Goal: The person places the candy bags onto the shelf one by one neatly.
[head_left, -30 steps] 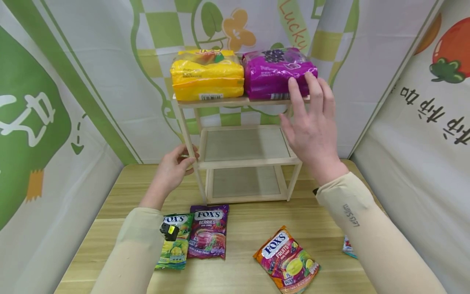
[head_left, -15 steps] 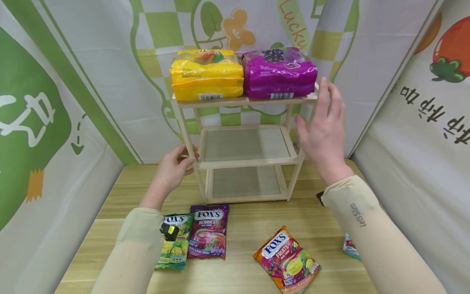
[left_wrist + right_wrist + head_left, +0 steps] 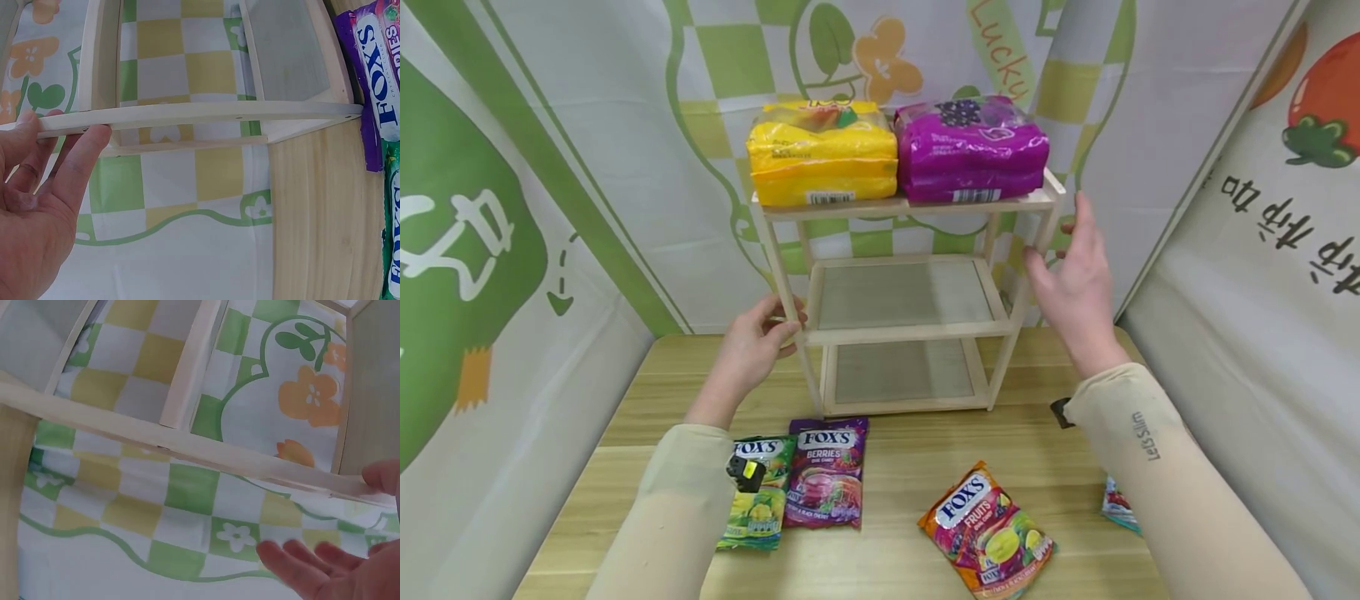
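The right hand (image 3: 1078, 287) has been drawn off the purple bag (image 3: 973, 158) and brought beside the right upright (image 3: 1009, 350) of the wooden rack (image 3: 910, 335), at three o'clock from its middle. Its fingers are held spread, with nothing grasped; the thumb seems to be laid against the post. At eight o'clock, the left upright (image 3: 775, 258) is pinched, unmoved, by the left hand (image 3: 752, 342). The purple bag is left lying at one o'clock on the top shelf, beside the yellow bag (image 3: 823, 158) at eleven. Placement of that bag can therefore be judged finished, with the rack now being steadied. The lower shelves are left unfilled; the berries pouch (image 3: 826, 475) lies at seven o'clock, the orange fruits pouch (image 3: 988, 533) at five.
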`<state>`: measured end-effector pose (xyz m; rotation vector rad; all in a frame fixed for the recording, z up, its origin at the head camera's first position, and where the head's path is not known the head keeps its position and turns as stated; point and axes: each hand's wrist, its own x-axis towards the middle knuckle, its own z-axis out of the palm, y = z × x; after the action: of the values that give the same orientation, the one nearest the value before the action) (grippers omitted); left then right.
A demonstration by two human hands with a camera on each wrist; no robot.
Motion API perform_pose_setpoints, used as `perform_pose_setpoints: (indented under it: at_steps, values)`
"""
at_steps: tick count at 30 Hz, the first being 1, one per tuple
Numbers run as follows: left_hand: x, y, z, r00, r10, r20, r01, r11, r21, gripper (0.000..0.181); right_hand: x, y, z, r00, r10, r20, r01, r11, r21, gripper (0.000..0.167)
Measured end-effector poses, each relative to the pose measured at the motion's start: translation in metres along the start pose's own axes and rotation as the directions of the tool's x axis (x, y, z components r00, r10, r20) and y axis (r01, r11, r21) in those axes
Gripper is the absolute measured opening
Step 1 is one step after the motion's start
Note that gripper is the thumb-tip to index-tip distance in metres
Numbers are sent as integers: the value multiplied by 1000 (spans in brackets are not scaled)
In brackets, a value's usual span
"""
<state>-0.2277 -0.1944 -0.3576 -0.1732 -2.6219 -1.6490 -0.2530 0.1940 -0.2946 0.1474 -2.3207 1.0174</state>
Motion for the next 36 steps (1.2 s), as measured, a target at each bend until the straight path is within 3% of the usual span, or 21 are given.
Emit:
perform_pose_setpoints:
  at_steps: [3,6,13,20,29,36]
  values:
    - [0,0,0,1000,-1,1,1,1000,-3,29,0,2,-3,993,84,80,-87,996,28,72]
    - [0,0,0,1000,-2,1,2,1000,-2,29,0,4,-7,971,165,171,-177,983,57,67]
    - [-1,0,0,1000,-2,-1,2,1000,-3,29,0,11,-12,888,265,376,-339,929,146,78]
    - [-1,0,0,1000,-8,7,8,1000,-17,29,-1,19,-7,831,285,478,-405,899,168,63]
    - [0,0,0,1000,-6,15,6,1000,-21,29,-1,30,-7,783,279,556,-448,873,193,65]
    - [0,0,-3,1000,-4,18,4,1000,-13,31,1,42,-9,747,236,621,-451,867,212,51]
